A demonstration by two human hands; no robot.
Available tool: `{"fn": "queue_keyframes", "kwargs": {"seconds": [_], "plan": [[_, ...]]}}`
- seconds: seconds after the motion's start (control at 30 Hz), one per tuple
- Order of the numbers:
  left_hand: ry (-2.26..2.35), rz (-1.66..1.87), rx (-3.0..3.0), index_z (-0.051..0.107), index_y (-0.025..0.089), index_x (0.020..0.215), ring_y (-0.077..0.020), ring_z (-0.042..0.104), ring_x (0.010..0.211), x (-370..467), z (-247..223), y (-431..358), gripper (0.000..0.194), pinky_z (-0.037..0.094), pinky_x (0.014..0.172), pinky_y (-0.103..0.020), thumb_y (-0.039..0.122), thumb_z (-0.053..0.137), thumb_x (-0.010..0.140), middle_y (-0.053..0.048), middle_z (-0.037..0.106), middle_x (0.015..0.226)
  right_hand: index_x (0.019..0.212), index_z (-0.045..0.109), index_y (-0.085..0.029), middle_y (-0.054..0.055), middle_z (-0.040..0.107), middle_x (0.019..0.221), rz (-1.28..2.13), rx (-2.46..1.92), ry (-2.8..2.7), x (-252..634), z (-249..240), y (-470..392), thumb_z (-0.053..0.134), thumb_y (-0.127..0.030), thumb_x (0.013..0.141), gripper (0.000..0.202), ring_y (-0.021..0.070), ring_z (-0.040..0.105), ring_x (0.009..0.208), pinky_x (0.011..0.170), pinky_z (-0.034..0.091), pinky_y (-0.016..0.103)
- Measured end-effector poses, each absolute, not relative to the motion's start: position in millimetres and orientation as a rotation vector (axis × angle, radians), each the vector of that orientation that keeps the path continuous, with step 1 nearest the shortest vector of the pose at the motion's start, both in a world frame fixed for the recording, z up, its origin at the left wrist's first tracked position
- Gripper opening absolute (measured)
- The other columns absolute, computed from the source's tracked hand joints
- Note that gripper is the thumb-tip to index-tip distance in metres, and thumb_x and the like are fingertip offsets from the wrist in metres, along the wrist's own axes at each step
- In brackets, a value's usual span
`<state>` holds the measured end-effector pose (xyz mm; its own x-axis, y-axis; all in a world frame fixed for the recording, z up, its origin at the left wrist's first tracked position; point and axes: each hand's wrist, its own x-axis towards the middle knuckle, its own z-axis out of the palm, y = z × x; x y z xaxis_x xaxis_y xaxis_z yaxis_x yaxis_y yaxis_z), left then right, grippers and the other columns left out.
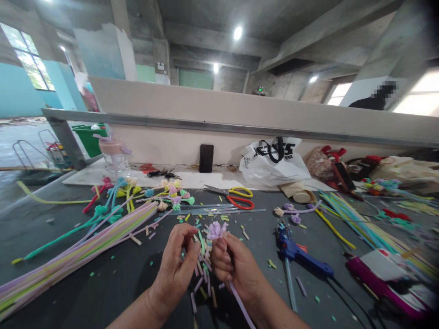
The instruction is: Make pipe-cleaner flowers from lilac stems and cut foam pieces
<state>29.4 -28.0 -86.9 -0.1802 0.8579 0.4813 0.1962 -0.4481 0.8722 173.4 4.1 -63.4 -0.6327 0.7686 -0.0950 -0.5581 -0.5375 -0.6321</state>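
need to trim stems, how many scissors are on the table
1: scissors with a yellow and a red handle, on the table beyond the right hand. More may be hidden behind the white bag.

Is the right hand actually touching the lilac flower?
Touching. The head view shows the right hand with thumb and forefinger closed at the base of the lilac flower.

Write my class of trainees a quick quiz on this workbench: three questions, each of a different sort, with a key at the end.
1. True or false: the black phone stands upright against the pale partition.
2. What holds the lilac flower?
A) the left hand
B) the right hand
C) neither hand
3. Fill in the blank: the scissors have one yellow handle loop and one ____ loop.

Key: 1 true; 2 B; 3 red
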Motion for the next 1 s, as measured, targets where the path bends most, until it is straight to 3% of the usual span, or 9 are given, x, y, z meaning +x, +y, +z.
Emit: {"fn": "queue_keyframes", "kwargs": {"seconds": [0.2, 0.4, 0.53, 0.77, 1.0], "plan": [[1.275, 1.628, 1.656, 0.054, 0.02, 0.097, -0.0174, 0.051, 0.08, 30, -87, -26, 0.019, 0.041, 0.073, -0.028, 0.016, 0.053, 0.078, -0.005, 0.054, 0.09, 0.063, 0.048, -0.016, -0.009, 0.034, 0.047, 2.286, -0.392, -0.619, 175, -66, 7, 0.061, -0.033, 0.072, 0.023, 0.0017, 0.014, 0.036, 0.031, 0.012, 0.012], [1.308, 1.545, 1.673, 0.058, 0.02, 0.08, -0.0174, 0.051, 0.075, 33, -88, -21, 0.007, 0.04, 0.069, -0.027, 0.018, 0.052, 0.078, -0.003, 0.055, 0.079, 0.069, 0.053, -0.015, -0.004, 0.048, 0.059, 1.962, -0.52, -0.739, 169, -69, 7, 0.066, -0.03, 0.073, 0.02, 0.0024, 0.029, 0.041, 0.037, 0.024, 0.015], [1.266, 1.473, 1.631, 0.057, 0.019, 0.066, -0.0157, 0.05, 0.068, 33, -89, -20, 0.013, 0.039, 0.064, -0.026, 0.022, 0.053, 0.078, -0.001, 0.054, 0.069, 0.063, 0.05, -0.016, -0.004, 0.05, 0.059, 1.867, -0.566, -0.804, 167, -69, 7, 0.072, -0.029, 0.067, 0.026, 0.0027, 0.031, 0.041, 0.038, 0.022, 0.015], [0.947, 1.432, 1.044, 0.061, 0.018, 0.084, -0.013, 0.055, 0.069, 42, -92, -20, 0.011, 0.043, 0.067, -0.024, 0.024, 0.062, 0.075, 0.0, 0.062, 0.075, 0.067, 0.054, -0.017, -0.007, 0.049, 0.047, 1.709, -0.671, -0.864, 160, -76, 4, 0.075, -0.024, 0.063, 0.022, 0.0047, 0.038, 0.042, 0.043, 0.027, 0.017], [0.69, 1.425, 0.624, 0.063, 0.016, 0.089, -0.0124, 0.058, 0.078, 50, -88, -24, 0.018, 0.044, 0.075, -0.025, 0.017, 0.067, 0.071, -0.003, 0.065, 0.087, 0.067, 0.055, -0.016, -0.004, 0.058, 0.061, 1.642, -0.786, -0.902, 154, -84, -1, 0.076, -0.021, 0.06, 0.022, 0.0086, 0.05, 0.056, 0.056, 0.038, 0.02]]}}
